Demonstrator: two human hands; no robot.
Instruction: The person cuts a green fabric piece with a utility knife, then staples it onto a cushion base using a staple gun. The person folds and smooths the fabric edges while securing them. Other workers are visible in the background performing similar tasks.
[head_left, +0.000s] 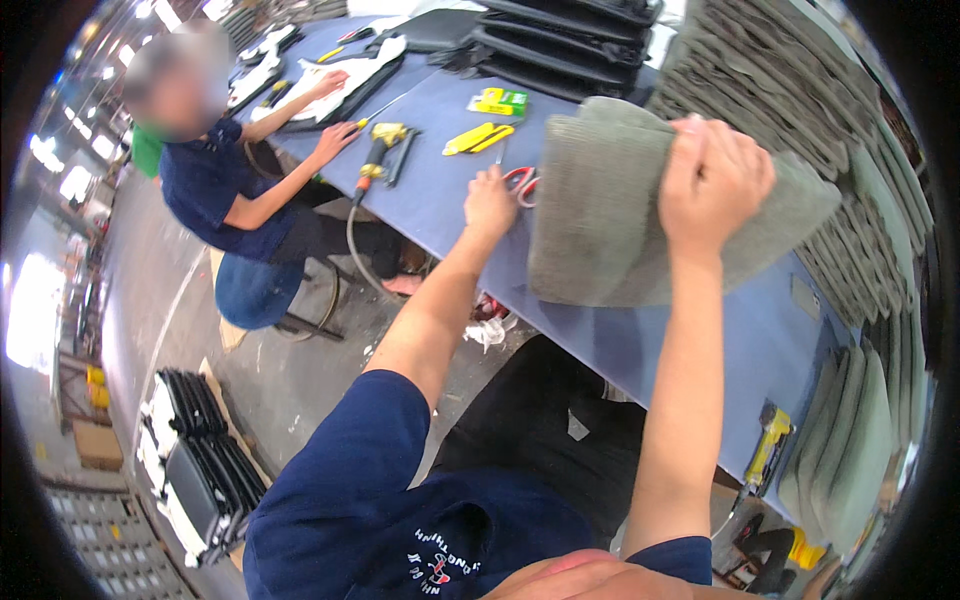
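My right hand (715, 185) is closed over the top of a grey-green padded fabric piece (605, 220), gripping a fold of it near the middle. The piece stands partly raised on the blue-covered table (625, 345). To its left, my left hand (489, 204) is closed low over the tabletop. A thin metal tip shows just above its fingers, but what they hold is mostly hidden. Red-handled scissors (524, 187) lie between that hand and the fabric. Yellow cutters or knives (478, 139) and a small green-and-yellow box (498, 101) lie beyond.
A yellow air stapler (384, 152) with a hose rests on the left, another yellow tool (770, 440) at the near right. Grey-green fabric pieces (770, 75) are stacked along the right; black panels (560, 45) rise behind. A seated co-worker (205, 185) works at the far left.
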